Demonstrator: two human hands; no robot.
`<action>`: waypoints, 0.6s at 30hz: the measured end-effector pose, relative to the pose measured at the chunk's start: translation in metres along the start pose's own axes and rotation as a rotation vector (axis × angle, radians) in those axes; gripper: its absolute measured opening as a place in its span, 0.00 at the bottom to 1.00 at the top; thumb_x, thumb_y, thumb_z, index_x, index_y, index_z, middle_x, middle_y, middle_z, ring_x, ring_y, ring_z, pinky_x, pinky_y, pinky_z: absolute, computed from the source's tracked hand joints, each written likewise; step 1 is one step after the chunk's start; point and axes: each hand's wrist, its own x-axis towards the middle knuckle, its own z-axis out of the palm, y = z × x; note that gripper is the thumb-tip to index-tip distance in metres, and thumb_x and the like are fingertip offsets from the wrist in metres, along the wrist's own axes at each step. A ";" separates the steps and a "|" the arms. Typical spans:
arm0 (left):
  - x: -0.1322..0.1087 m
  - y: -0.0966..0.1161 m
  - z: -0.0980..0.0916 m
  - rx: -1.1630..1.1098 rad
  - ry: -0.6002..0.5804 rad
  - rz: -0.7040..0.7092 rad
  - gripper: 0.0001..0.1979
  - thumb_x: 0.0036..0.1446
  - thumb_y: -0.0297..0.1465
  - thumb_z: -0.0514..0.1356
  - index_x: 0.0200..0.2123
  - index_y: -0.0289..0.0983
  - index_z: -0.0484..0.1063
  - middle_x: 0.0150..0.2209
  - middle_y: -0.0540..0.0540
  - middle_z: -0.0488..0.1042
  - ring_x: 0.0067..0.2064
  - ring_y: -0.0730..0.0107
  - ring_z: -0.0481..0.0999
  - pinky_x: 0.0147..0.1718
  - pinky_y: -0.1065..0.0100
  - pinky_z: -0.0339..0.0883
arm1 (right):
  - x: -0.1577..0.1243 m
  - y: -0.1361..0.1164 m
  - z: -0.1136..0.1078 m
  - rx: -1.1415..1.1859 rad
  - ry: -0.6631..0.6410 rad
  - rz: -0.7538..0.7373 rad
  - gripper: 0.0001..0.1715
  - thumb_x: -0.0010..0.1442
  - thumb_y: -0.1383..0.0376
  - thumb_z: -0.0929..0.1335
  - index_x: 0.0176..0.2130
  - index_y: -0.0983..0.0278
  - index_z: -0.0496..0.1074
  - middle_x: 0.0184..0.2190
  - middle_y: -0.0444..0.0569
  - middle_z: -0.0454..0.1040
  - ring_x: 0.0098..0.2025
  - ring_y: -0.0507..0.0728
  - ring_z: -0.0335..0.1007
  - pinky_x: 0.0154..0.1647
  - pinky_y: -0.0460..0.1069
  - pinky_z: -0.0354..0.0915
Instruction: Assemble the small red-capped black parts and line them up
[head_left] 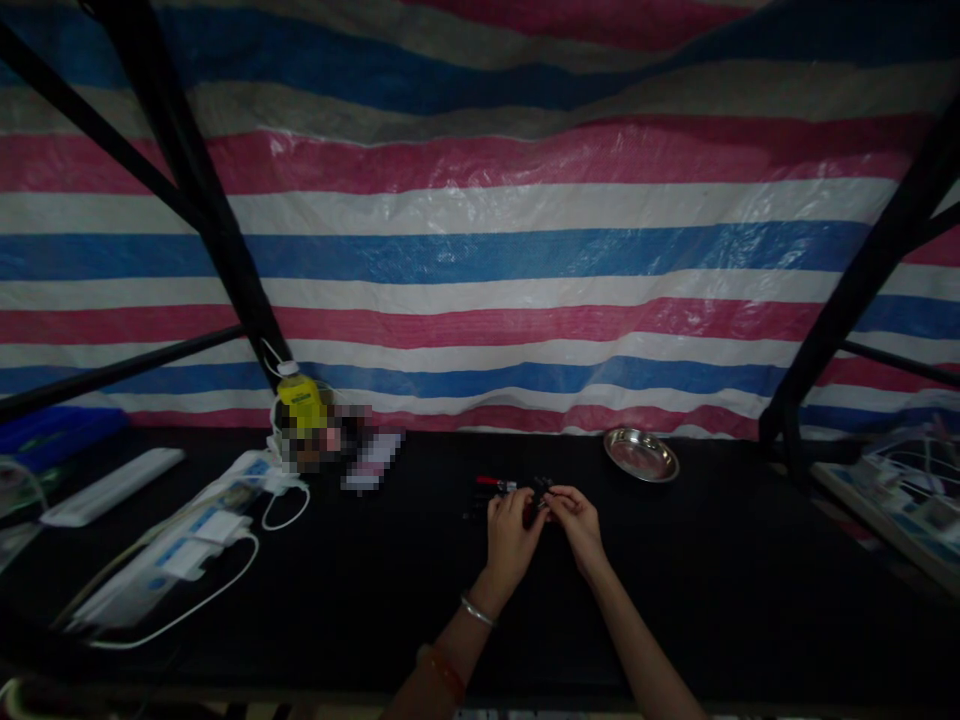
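My left hand (511,535) is closed, fingers curled around a small dark red piece (531,514) that is mostly hidden by the fingers. Close beside it on the right, my right hand (577,522) has its thumb and fingertips pinched together at the same spot; what they hold is too small and dark to name. Just beyond the left hand lies a slim red piece with a silvery end (495,483) on the black table (420,590). Small dark parts (543,483) sit by the fingertips, their shape unclear in the dim light.
A shiny round metal dish (642,455) stands at the back right. To the left are a power strip (187,550) with white cables, a yellow bottle (302,400) and a long white case (112,487). Black frame posts (217,230) and a striped sheet (525,320) bound the table.
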 end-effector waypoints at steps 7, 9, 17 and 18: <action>0.001 0.002 -0.010 0.289 0.129 -0.378 0.15 0.56 0.32 0.53 0.47 0.36 0.63 0.46 0.42 0.69 0.49 0.61 0.68 0.47 0.57 0.54 | 0.000 0.019 0.007 -0.302 0.126 -0.335 0.20 0.48 0.52 0.69 0.35 0.63 0.69 0.24 0.44 0.71 0.27 0.54 0.71 0.29 0.48 0.66; 0.001 0.002 -0.013 0.364 0.161 -0.472 0.19 0.55 0.32 0.53 0.51 0.35 0.60 0.50 0.39 0.66 0.52 0.58 0.65 0.48 0.56 0.54 | -0.002 0.024 0.014 -0.404 0.118 -0.392 0.17 0.53 0.53 0.66 0.37 0.63 0.69 0.27 0.45 0.72 0.28 0.54 0.71 0.30 0.48 0.66; 0.001 -0.002 -0.012 0.408 0.118 -0.605 0.27 0.53 0.34 0.54 0.55 0.32 0.54 0.52 0.34 0.62 0.49 0.54 0.67 0.47 0.52 0.54 | -0.012 0.029 0.046 -0.697 0.079 -0.499 0.12 0.57 0.60 0.62 0.37 0.62 0.70 0.30 0.48 0.74 0.33 0.57 0.70 0.37 0.51 0.65; 0.001 -0.002 -0.012 0.398 0.117 -0.603 0.27 0.53 0.34 0.54 0.55 0.32 0.54 0.52 0.34 0.62 0.49 0.53 0.67 0.47 0.51 0.55 | -0.012 0.030 0.047 -0.684 0.076 -0.493 0.12 0.57 0.59 0.62 0.37 0.63 0.70 0.30 0.48 0.74 0.33 0.57 0.70 0.37 0.51 0.65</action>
